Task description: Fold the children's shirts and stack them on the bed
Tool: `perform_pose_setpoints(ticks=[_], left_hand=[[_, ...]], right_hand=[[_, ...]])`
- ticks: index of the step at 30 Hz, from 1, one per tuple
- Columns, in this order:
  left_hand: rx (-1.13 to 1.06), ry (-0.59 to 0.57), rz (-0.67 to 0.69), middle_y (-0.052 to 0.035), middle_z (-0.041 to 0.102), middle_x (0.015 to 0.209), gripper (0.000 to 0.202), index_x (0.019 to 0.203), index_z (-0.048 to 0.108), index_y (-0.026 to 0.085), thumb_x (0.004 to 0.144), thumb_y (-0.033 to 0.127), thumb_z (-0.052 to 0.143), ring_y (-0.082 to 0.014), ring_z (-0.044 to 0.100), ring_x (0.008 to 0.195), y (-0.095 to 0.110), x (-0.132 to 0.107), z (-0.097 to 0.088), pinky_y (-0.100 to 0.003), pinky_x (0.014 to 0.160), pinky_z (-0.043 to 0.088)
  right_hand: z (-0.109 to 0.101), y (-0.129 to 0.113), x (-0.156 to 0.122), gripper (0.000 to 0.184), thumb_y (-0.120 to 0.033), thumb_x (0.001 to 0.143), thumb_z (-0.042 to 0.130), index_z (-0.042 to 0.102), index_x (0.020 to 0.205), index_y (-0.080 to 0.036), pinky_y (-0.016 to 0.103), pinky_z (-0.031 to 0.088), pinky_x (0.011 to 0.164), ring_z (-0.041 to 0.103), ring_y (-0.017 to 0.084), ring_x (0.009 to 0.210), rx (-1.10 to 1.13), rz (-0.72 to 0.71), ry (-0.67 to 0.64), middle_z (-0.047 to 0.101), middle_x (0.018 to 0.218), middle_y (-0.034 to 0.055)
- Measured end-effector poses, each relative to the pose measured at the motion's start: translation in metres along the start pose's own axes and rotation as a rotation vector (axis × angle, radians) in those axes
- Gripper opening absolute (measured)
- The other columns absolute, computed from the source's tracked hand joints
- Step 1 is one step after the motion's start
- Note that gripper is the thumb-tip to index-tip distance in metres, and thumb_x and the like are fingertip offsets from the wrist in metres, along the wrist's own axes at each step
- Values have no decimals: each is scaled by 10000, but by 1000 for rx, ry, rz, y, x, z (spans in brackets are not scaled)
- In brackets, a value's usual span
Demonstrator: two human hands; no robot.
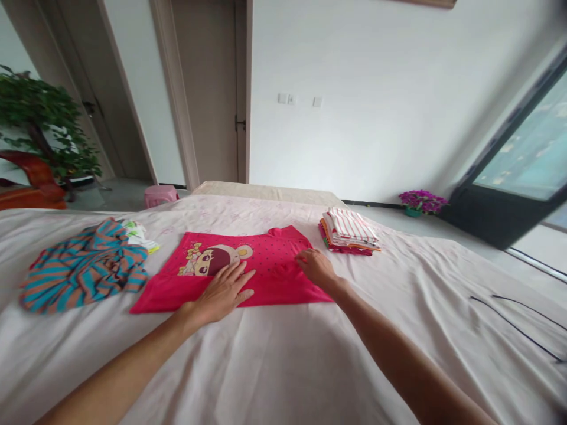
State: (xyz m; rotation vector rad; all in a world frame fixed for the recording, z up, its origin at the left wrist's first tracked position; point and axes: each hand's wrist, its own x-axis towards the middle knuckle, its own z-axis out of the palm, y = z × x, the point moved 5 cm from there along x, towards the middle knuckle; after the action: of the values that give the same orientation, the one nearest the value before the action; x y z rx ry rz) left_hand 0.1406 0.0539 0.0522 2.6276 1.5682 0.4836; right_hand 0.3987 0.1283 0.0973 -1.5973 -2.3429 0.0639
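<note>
A bright pink shirt (270, 260) with a cartoon girl print lies flat on the bed, its sleeves folded in. My left hand (224, 292) rests flat on the shirt's lower middle, fingers stretched out. My right hand (315, 265) lies palm down on the shirt's right part, fingers curled slightly onto the cloth. Neither hand holds anything.
A pale pink sheet covers the bed (287, 366). A crumpled striped teal-and-brown garment (84, 268) lies at the left with a small white piece (137, 235) beside it. A stack of folded clothes (349, 231) sits at the right of the shirt. A black cable (518, 327) lies far right.
</note>
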Motion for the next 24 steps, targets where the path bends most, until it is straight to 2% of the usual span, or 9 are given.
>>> perform_pose_setpoints(ticks=[2, 4, 6, 8, 11, 14, 19, 24], left_hand=[[-34, 90, -40, -126, 536, 1435, 452, 1309, 597, 233, 958, 468, 436, -264, 453, 1357, -2, 8, -2, -459, 1110, 345], [-83, 170, -78, -118, 667, 1246, 329, 1142, 684, 213, 952, 377, 470, -236, 593, 1186, 4, 22, -4, -406, 1029, 427], [-130, 207, -109, -87, 721, 1047, 239, 1004, 708, 217, 936, 319, 503, -210, 655, 1006, 15, 40, -5, -366, 932, 475], [-168, 220, -151, -66, 717, 952, 190, 955, 703, 225, 919, 311, 537, -203, 657, 939, 27, 59, -4, -351, 877, 481], [-217, 205, -214, -63, 705, 961, 155, 994, 693, 226, 877, 282, 606, -205, 649, 936, 41, 81, 6, -333, 842, 472], [-241, 176, -237, -49, 695, 923, 138, 963, 698, 225, 835, 220, 647, -190, 647, 876, 46, 91, 19, -296, 779, 462], [-252, 179, -257, -25, 678, 862, 95, 896, 667, 221, 874, 192, 580, -155, 633, 807, 41, 89, 25, -255, 690, 430], [-245, 193, -245, -29, 663, 885, 86, 866, 621, 209, 897, 195, 541, -154, 619, 827, 41, 88, 21, -263, 729, 434]], right_hand=[[6, 7, 2, 233, -296, 945, 509, 723, 1012, -231, 297, 408, 912, 601, 192, 1009, 1, 29, -7, 691, 1033, 57], [9, 9, 0, 202, -333, 913, 567, 710, 1018, -238, 300, 395, 917, 571, 195, 1029, 2, 27, 8, 667, 1053, 52], [11, 7, -2, 181, -331, 878, 620, 698, 1003, -226, 297, 386, 914, 546, 196, 1033, 6, 5, 36, 648, 1050, 55], [13, 6, -5, 126, -294, 872, 631, 686, 948, -208, 289, 381, 901, 539, 189, 997, 15, -25, 63, 642, 1008, 56], [15, 8, -7, 63, -247, 886, 619, 659, 885, -199, 280, 378, 872, 536, 182, 946, 30, -63, 95, 643, 960, 46], [17, 13, -8, 63, -232, 911, 598, 637, 875, -197, 274, 376, 859, 539, 178, 927, 43, -71, 121, 648, 933, 36], [18, 16, -8, 85, -270, 924, 601, 646, 973, -217, 281, 366, 853, 532, 185, 965, 33, -76, 150, 648, 980, 32], [17, 15, -9, 78, -267, 916, 610, 658, 879, -218, 272, 359, 850, 529, 180, 961, 22, -84, 121, 638, 960, 29]])
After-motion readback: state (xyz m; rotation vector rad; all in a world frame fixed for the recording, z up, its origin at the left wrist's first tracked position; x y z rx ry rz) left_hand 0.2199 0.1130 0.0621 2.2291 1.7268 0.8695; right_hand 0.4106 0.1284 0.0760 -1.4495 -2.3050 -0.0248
